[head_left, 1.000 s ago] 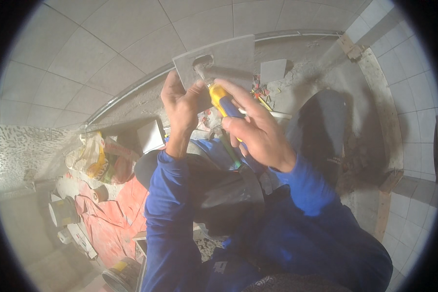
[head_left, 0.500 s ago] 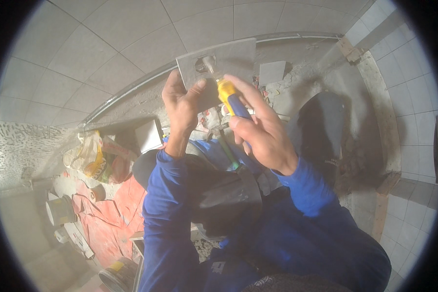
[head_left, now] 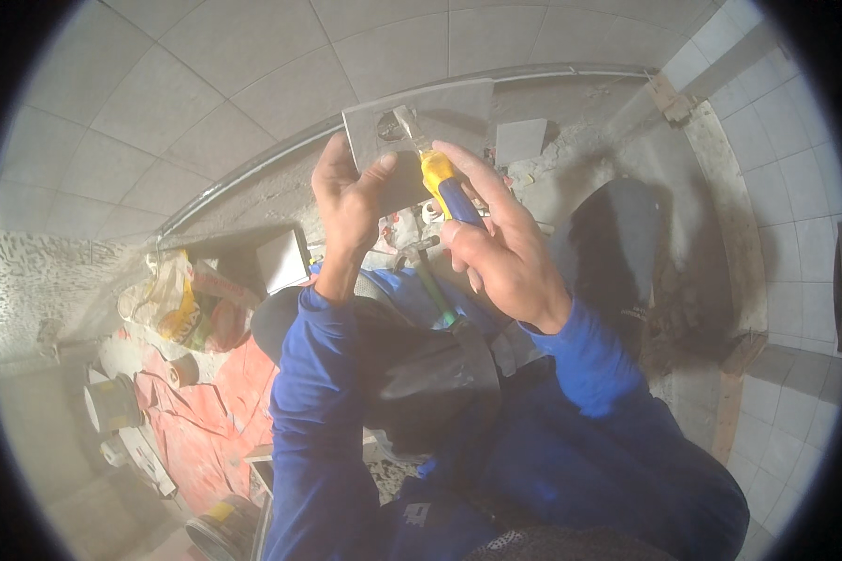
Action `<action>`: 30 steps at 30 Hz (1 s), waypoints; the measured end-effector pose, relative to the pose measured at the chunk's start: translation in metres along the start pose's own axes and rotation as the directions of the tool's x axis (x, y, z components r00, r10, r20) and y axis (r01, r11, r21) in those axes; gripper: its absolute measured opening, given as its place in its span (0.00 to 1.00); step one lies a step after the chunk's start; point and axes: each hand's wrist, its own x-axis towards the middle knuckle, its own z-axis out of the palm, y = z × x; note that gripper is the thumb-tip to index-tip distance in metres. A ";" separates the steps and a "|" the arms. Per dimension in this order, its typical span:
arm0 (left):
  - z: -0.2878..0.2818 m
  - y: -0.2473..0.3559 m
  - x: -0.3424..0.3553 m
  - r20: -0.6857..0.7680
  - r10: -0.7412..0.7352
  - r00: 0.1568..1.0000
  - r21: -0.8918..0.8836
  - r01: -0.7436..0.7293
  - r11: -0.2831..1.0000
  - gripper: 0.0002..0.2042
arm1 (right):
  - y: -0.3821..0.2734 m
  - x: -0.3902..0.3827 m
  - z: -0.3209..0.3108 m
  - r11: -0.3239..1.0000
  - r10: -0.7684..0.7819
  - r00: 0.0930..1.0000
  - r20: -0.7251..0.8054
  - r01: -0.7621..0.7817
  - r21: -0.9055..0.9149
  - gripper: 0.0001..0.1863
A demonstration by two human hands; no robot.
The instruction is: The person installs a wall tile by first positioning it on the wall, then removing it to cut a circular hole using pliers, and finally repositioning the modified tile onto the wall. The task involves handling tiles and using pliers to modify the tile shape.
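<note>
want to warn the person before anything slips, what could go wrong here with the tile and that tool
The yellow-and-blue tool in the right hand could slip: its tip is at the hole, close to the thumb of the left hand.
The tile might crack, as the hole lies near its left end.
It might also tilt if pushed, since the left hand grips that end.
</note>
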 end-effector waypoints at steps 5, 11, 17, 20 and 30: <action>0.001 0.002 0.001 0.004 -0.015 1.000 -0.007 0.015 1.000 0.16 | 0.003 0.001 -0.002 0.998 -0.007 1.000 0.010 0.008 -0.069 0.36; 0.001 0.001 0.000 -0.013 -0.056 0.998 -0.019 0.055 0.998 0.15 | 0.004 -0.001 -0.002 0.998 0.041 0.998 0.036 -0.040 -0.044 0.36; 0.000 0.000 0.000 0.000 -0.005 1.000 -0.003 0.005 1.000 0.16 | 0.002 -0.002 0.001 0.999 -0.006 1.000 -0.021 0.005 -0.051 0.36; 0.001 0.000 0.000 -0.003 -0.059 0.998 -0.068 0.059 0.996 0.16 | 0.000 -0.002 -0.002 0.996 0.072 0.996 0.042 -0.070 -0.062 0.36; 0.000 0.003 0.000 0.014 -0.034 0.999 -0.016 0.034 0.999 0.16 | 0.002 -0.002 0.000 0.996 -0.007 1.000 -0.020 0.006 -0.085 0.36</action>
